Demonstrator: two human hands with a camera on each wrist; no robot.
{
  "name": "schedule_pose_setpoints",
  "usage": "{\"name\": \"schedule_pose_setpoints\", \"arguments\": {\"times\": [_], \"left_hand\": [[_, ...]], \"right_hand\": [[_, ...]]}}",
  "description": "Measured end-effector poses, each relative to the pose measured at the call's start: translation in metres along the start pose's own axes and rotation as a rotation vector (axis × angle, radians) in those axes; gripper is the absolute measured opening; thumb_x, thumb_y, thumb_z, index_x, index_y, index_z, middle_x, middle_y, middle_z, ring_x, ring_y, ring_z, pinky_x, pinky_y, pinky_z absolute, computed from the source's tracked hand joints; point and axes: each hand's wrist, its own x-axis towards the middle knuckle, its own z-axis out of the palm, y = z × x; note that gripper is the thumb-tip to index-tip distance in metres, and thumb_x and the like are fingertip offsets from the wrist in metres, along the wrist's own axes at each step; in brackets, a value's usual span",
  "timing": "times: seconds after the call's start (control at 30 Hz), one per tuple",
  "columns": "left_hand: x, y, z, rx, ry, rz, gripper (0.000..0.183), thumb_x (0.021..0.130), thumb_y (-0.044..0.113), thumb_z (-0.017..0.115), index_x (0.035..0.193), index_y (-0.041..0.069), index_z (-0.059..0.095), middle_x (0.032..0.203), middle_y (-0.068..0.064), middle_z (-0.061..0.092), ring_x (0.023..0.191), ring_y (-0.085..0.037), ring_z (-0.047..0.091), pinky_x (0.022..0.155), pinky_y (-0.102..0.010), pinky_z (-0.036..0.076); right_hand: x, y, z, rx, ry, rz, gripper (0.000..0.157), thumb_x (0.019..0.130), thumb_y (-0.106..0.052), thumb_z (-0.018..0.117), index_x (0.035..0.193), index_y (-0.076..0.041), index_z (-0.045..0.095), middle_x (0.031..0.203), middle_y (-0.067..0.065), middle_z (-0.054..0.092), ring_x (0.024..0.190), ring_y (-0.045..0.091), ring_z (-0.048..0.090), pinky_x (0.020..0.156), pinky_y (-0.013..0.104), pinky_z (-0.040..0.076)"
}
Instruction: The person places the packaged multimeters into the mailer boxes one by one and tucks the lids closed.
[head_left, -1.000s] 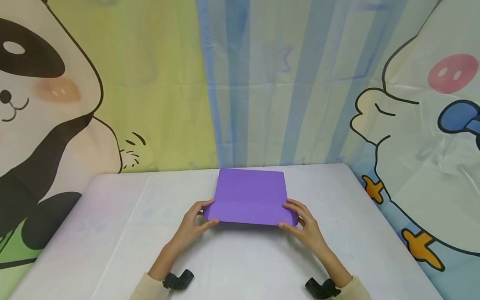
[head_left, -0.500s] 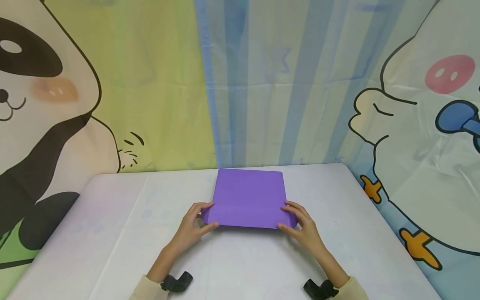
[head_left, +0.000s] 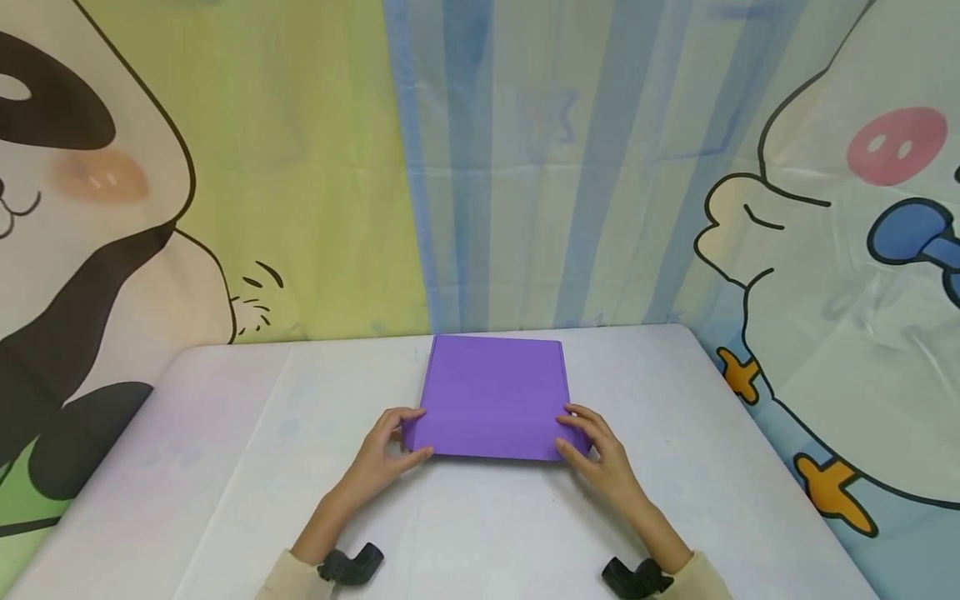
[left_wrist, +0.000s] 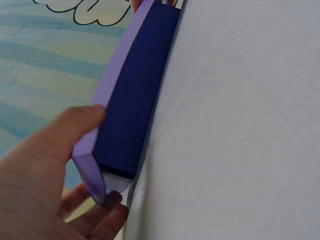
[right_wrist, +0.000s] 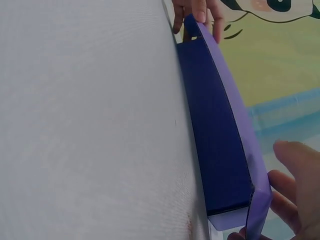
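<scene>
A purple cardboard box (head_left: 491, 383) lies on the white table, its lid slanting down toward me. In the left wrist view, the lid's front flap (left_wrist: 117, 75) stands out over the box's dark front wall (left_wrist: 134, 95); a side tab (left_wrist: 91, 175) hangs at the corner. My left hand (head_left: 378, 454) holds the lid's front left corner, thumb on the front edge and fingers at the side tab. At the front right corner is my right hand (head_left: 606, 457), its fingers around the side tab (right_wrist: 259, 212). In the right wrist view its thumb appears slightly off the lid.
The white table (head_left: 247, 500) runs back to a cartoon-printed curtain (head_left: 525, 167). Printed curtains also hang close on the left and right sides. A black wrist mount (head_left: 352, 565) sits on the left wrist and another black mount (head_left: 636, 577) on the right.
The lid's front edge has come down and slightly toward me, with both hands following it. My right thumb has shifted up onto the flap. The whole view has drifted slightly.
</scene>
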Motion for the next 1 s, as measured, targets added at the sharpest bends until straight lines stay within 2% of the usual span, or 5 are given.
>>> {"name": "schedule_pose_setpoints", "arguments": {"times": [0.17,0.33,0.57,0.83,1.0], "left_hand": [[0.002,-0.014,0.000,0.116,-0.008,-0.022,0.064,0.068,0.029,0.083,0.124,0.018,0.055,0.124,-0.002,0.045,0.110,-0.019,0.046,0.091,-0.040,0.044],[0.002,-0.017,0.000,0.055,-0.011,-0.065,0.065,0.066,0.033,0.083,0.124,0.019,0.056,0.116,-0.001,0.043,0.093,-0.018,0.050,0.078,-0.028,0.049],[-0.003,-0.017,0.002,-0.035,-0.049,-0.113,0.063,0.068,0.032,0.081,0.124,0.019,0.055,0.115,0.000,0.050,0.093,-0.017,0.054,0.072,-0.022,0.052],[-0.006,-0.020,0.003,-0.030,-0.034,-0.079,0.061,0.069,0.034,0.081,0.123,0.020,0.055,0.114,0.004,0.054,0.099,-0.013,0.054,0.075,-0.025,0.052],[-0.003,-0.021,0.003,-0.048,-0.036,-0.044,0.061,0.070,0.032,0.080,0.124,0.020,0.054,0.112,0.005,0.053,0.097,-0.009,0.054,0.074,-0.025,0.053]], "right_hand": [[0.002,-0.001,-0.001,-0.040,0.021,-0.046,0.040,0.073,-0.005,0.077,0.111,-0.007,0.066,0.127,0.011,0.055,0.123,0.028,0.045,0.100,0.005,0.027],[0.001,0.001,0.001,-0.107,0.053,-0.091,0.046,0.065,-0.006,0.081,0.109,-0.008,0.067,0.122,0.015,0.055,0.116,0.028,0.044,0.099,0.013,0.029],[-0.005,0.002,0.002,-0.116,-0.004,0.043,0.055,0.065,-0.020,0.085,0.115,-0.019,0.063,0.107,0.004,0.046,0.103,0.010,0.039,0.087,0.035,0.039],[-0.008,0.009,0.001,0.017,-0.066,0.013,0.062,0.067,-0.019,0.084,0.122,-0.013,0.057,0.113,0.006,0.047,0.099,0.011,0.047,0.092,0.019,0.045],[-0.007,0.013,0.002,0.104,-0.068,0.051,0.061,0.066,-0.015,0.084,0.122,-0.013,0.058,0.112,0.003,0.046,0.097,0.006,0.046,0.090,0.019,0.048]]}}
